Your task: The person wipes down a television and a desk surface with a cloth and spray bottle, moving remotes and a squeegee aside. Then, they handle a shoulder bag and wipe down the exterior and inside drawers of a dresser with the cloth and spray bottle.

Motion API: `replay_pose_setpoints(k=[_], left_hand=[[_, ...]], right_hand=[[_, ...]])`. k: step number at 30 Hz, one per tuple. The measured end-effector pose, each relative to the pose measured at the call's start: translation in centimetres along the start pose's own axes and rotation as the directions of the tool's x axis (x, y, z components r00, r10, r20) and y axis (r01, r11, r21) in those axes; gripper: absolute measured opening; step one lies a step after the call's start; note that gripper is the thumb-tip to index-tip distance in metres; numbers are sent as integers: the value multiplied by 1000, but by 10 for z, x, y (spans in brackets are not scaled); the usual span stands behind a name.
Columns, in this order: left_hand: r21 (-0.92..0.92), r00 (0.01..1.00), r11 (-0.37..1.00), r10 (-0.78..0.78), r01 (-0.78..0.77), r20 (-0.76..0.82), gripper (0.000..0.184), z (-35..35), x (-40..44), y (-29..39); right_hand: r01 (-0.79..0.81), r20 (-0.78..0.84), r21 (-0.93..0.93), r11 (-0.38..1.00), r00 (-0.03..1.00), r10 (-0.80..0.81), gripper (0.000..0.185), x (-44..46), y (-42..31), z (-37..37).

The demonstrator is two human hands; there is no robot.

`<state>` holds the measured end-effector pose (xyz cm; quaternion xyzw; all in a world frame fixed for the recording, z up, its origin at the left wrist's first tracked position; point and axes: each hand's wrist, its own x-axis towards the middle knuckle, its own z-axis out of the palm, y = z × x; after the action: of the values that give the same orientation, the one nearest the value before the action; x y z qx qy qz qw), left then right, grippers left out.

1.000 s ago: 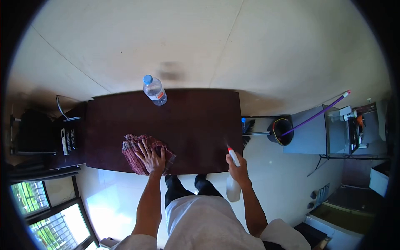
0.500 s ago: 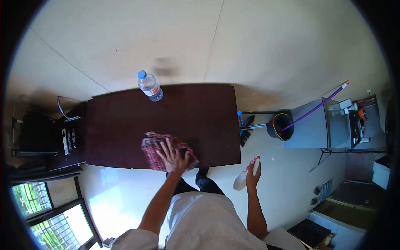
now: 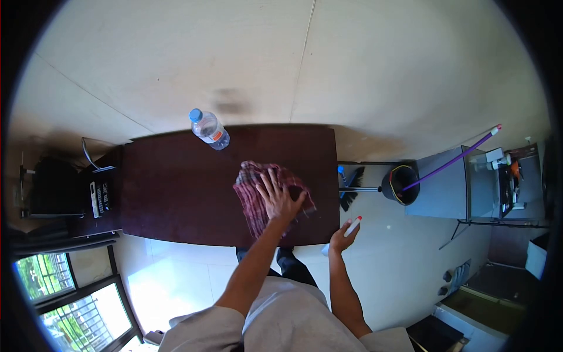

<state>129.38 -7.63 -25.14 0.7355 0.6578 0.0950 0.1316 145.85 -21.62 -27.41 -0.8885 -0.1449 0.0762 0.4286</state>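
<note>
Head view: your left hand (image 3: 280,201) lies spread on the checked cloth (image 3: 251,202) atop the table (image 3: 176,193) — press evenly. Just off the table's near-right corner, your right hand (image 3: 341,240) grips the spray bottle (image 3: 352,226) — hold it clear.

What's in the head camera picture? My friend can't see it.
A person's left hand lies on a reddish checked cloth on a dark table; the right hand holds a red-tipped bottle. A blue-capped bottle stands farther back.
</note>
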Motion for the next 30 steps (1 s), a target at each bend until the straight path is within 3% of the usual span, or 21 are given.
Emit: replay_pose_setpoints(k=[8,12,15,18,19,23,27,30], left_hand=[[84,998,995,-54,52,22,93,2,110,-1],[96,999,994,-46,44,15,89,10,140,19],[73,999,996,46,-44,-28,79,18,144,43],[75,980,979,183,-189,75,70,23,151,71],[-27,959,962,267,-271,-94,59,37,153,73],[-105,886,881,464,-462,2,49,43,160,85],[-98,853,849,523,-520,4,49,43,165,91],[-38,871,876,483,-481,88,50,36,157,92]], right_hand=[[201,-26,-136,970,978,-206,52,-2,5,8],[203,-28,-110,973,978,-207,49,-2,-2,8],[225,-33,-83,971,973,-228,47,-3,-1,9],[246,-39,-91,965,967,-250,45,-1,-3,8],[239,-35,-85,967,970,-242,44,-2,-3,8],[285,-39,-50,957,957,-287,42,1,-3,8],[261,-9,-1,965,965,-261,41,2,-7,5],[264,-9,24,964,965,-264,41,2,-4,6]])
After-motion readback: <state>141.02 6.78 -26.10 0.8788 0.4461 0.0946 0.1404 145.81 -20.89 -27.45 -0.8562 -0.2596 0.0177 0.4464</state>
